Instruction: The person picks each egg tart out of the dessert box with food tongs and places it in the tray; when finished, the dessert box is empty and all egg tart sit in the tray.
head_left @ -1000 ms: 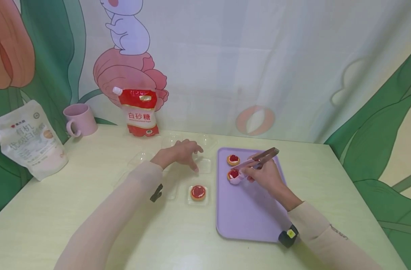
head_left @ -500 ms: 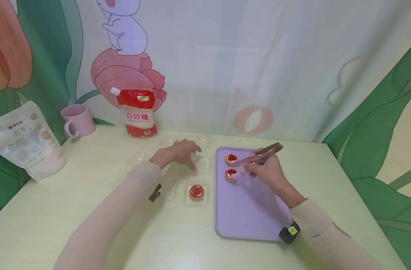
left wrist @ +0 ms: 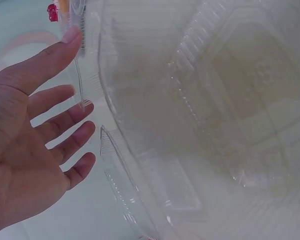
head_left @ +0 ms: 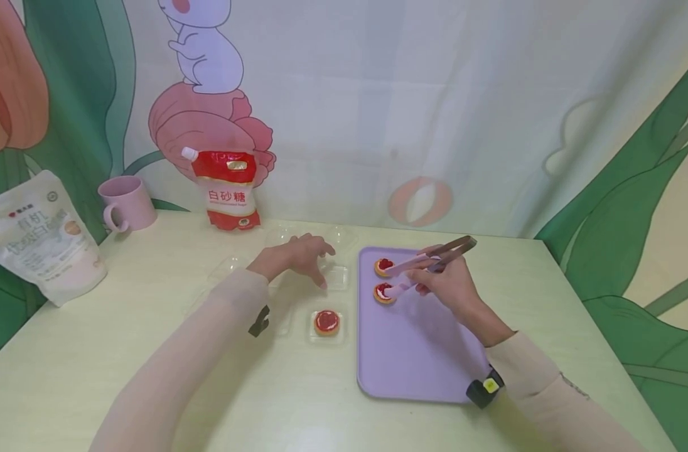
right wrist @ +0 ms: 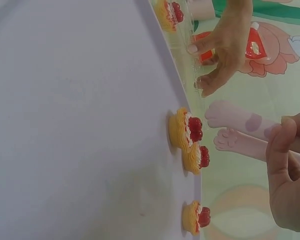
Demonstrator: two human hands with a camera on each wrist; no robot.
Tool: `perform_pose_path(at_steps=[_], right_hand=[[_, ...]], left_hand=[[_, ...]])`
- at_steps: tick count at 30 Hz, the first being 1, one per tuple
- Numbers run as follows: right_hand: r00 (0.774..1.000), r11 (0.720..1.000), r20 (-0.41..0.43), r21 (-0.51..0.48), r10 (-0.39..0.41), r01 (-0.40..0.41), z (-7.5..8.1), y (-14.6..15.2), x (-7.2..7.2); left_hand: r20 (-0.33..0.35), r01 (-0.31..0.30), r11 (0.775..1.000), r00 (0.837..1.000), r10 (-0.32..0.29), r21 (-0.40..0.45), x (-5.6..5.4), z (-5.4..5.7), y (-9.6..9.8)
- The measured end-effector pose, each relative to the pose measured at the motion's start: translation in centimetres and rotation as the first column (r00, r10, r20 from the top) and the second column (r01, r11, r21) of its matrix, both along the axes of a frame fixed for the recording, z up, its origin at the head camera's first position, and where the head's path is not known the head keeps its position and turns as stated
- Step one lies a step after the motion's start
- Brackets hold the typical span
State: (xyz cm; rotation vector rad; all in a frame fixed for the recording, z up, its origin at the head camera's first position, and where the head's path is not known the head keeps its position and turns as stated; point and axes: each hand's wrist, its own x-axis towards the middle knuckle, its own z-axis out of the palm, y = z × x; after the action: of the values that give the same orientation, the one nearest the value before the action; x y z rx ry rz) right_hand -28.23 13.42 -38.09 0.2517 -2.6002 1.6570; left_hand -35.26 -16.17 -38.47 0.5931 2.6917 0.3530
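My right hand (head_left: 448,284) holds metal tongs with pale pink paw-shaped tips (right wrist: 240,117) above the lilac tray (head_left: 414,358). In the right wrist view the tips stand apart from each other, with nothing between them. Beside them on the tray sit the nearer tart (head_left: 382,294) and the farther tart (head_left: 384,266), both topped with red fruit and cream. A third tart (right wrist: 192,217) stands on the tray, hidden from the head view. My left hand (head_left: 301,256) hovers by a clear plastic container (left wrist: 140,100), fingers spread and holding nothing. Another tart (head_left: 327,321) sits in a clear compartment.
At the back stands a red and white sugar pouch (head_left: 229,188). Farther left are a pink mug (head_left: 132,202) and a white pouch (head_left: 47,238). More clear plastic (head_left: 228,267) lies beneath the left forearm. A printed curtain (head_left: 349,125) closes off the table's back.
The tongs have drawn slightly up and right, away from the nearer tart, which stays on the tray. My left hand has kept its pose. The head view has shifted slightly.
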Motion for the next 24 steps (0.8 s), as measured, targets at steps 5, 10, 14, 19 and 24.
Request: perform_pose_path(at_steps=[5,10,14,19,24], right_hand=[[1.0,1.0,0.019,-0.002,0.001,-0.001,0.0,-0.1,0.2],[1.0,1.0,0.024,-0.029,0.003,-0.002,0.1,-0.3,0.3],[0.999,0.998,0.036,-0.069,0.016,-0.014,0.1,-0.6,0.5],[0.998,0.993,0.041,-0.11,0.047,-0.042,0.2,-1.2,0.8],[0.996,0.988,0.058,-0.139,0.074,-0.065,0.4,-1.7,1.1]], left_hand=[[0.031,-0.024,0.999,0.999,0.022,0.045,-0.2,-0.3,-0.6],[0.0,-0.037,0.994,0.999,0.037,0.102,0.0,0.3,-1.5],[-0.053,-0.008,0.991,0.998,0.015,0.135,1.1,0.8,-2.2],[-0.107,0.038,0.987,0.994,-0.021,0.159,3.8,0.7,-2.8],[-0.161,0.095,0.981,0.985,-0.068,0.17,6.7,-0.1,-2.9]])
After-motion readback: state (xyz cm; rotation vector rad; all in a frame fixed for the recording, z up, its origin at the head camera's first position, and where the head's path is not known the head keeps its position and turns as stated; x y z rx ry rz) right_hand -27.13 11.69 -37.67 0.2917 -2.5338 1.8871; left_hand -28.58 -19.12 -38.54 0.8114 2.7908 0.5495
